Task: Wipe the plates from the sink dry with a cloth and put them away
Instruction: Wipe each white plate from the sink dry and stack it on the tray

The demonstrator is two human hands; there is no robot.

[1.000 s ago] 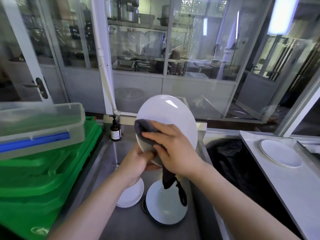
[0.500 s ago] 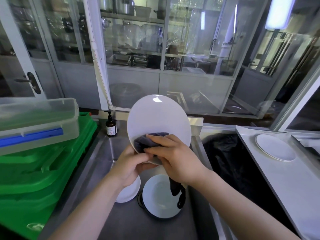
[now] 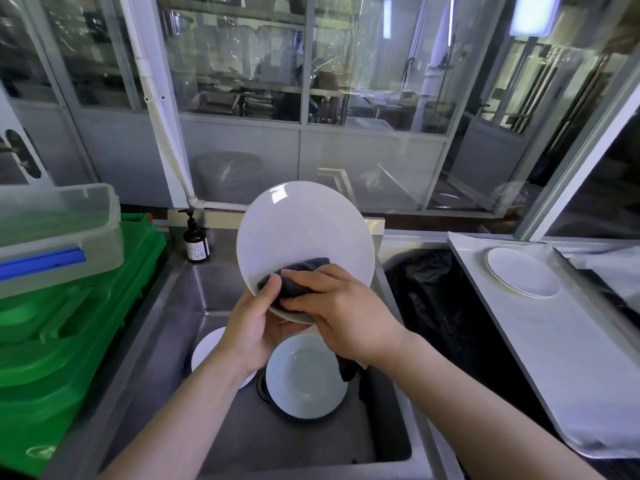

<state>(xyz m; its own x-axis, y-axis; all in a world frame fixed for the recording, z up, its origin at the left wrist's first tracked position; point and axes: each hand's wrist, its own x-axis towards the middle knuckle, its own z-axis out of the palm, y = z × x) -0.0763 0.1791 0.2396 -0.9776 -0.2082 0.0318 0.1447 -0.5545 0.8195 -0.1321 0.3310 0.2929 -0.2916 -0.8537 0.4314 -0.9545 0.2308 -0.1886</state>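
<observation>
Plate (image 3: 304,233) up over the sink (image 3: 180,306), white, round, tilted nearly upright with its face toward the camera. Left hand (image 3: 254,329) grips it at the lower rim, thumb curled over the front edge, fingers hidden behind. Right hand (image 3: 341,311) presses a dark grey cloth (image 3: 298,275) flat against the lower part of the plate's face, fingers lying across the cloth, and a tail of that cloth hangs down below the wrist.

Down in the steel sink, 2 more white dishes: a deep plate (image 3: 304,375) sitting on something dark-rimmed, and a smaller plate (image 3: 207,351) beside it, partly hidden by the left forearm.

Writing now: a brown pump bottle (image 3: 196,242) stands at the sink's back left corner with a pale label, print too small to read.

On the left, stacked green crates (image 3: 69,323), and on top a clear plastic box (image 3: 59,233) with a blue clip on its lid; what's inside cannot be made out. Right of the sink, a bin lined with a black bag (image 3: 436,306). Further right, the white bench (image 3: 554,358) carries a flat white plate (image 3: 523,271), possibly more than 1 stacked. Glass partitions (image 3: 346,81) behind, shelves of steel pots dim through them.
</observation>
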